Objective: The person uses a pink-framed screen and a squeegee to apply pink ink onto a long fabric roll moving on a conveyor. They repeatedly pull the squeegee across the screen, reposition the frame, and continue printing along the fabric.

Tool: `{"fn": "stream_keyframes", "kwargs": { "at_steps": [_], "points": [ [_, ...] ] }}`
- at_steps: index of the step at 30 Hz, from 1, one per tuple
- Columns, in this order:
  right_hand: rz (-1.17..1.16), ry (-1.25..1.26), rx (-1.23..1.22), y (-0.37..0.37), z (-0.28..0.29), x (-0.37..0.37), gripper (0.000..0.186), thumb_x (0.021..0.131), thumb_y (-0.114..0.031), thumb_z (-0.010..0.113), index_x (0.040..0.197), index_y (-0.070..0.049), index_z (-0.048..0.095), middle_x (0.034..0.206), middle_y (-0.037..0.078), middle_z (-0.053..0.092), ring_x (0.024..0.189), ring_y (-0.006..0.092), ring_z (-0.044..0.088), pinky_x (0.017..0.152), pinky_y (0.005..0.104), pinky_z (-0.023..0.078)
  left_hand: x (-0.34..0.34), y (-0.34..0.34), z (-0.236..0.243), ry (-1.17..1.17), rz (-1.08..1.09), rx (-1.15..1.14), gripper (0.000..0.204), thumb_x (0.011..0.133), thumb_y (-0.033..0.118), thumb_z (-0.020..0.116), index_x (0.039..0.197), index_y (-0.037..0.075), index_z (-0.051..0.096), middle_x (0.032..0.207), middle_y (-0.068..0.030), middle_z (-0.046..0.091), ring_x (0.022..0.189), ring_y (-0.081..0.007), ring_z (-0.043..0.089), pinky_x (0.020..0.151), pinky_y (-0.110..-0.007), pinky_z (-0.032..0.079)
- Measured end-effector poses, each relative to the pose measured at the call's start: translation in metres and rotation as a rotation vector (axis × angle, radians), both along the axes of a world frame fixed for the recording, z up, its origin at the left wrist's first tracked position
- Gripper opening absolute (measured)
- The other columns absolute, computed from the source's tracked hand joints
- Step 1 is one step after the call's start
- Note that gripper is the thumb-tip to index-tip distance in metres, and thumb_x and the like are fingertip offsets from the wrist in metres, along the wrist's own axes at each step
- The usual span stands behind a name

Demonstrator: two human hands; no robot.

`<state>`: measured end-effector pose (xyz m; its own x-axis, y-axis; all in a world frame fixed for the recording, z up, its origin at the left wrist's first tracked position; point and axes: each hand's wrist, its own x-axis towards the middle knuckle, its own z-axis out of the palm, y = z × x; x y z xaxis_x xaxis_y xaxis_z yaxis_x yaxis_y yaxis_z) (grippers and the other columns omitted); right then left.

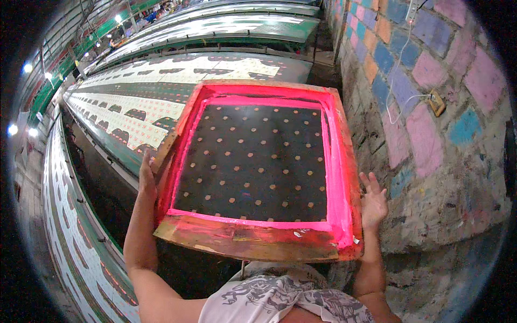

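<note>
1. Between our two hands, we have the wooden frame (247, 237), held up before us and a little tilted.
2. Inside the frame is a dark mesh (258, 156) with rows of pale dots; bright pink ink (338, 194) borders it.
3. At the frame's left side we hold our left hand (147, 177); its fingers are partly hidden, so we cannot tell their grip.
4. Against the frame's right side we have our right hand (373, 204), its fingers spread.
5. Beyond the frame and to its left, we see a long counter (295, 69) with printed white cloth (125, 127).
6. Right of the frame, we see a rough wall (428, 137) with painted patches, a yellowish outlet (437, 102) and a white cord (414, 97).
7. On the frame's near side is our printed shirt (285, 299).
</note>
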<state>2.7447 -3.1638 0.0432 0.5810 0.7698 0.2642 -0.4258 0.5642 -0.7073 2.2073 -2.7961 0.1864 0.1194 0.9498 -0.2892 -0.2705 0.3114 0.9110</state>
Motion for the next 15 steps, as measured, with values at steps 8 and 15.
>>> {"fn": "stream_keyframes", "kwargs": {
  "at_steps": [8,15],
  "points": [
    [0.091,0.027,-0.057,0.083,0.026,0.043,0.075,0.107,-0.061,0.051,0.159,-0.007,0.053,0.163,0.018,0.051,0.132,0.0305,0.06,0.114,0.0452,0.048,0.033,-0.009,-0.002,-0.046,0.319,0.017,0.074,0.103,0.071,0.056,0.106,-0.001,0.076,0.084,-0.0085,0.077,0.066,-0.021,0.071,0.064,-0.033,0.06],
    [0.18,-0.075,-0.041,0.208,0.017,0.125,0.078,0.107,-0.06,0.052,0.16,-0.003,0.05,0.163,0.024,0.048,0.133,0.0357,0.061,0.116,0.0488,0.046,0.011,0.073,-0.055,-0.063,0.102,0.096,0.078,0.107,0.07,0.049,0.132,-0.001,0.07,0.117,-0.0093,0.078,0.1,-0.0217,0.076,0.089,-0.035,0.06]
  ]
}}
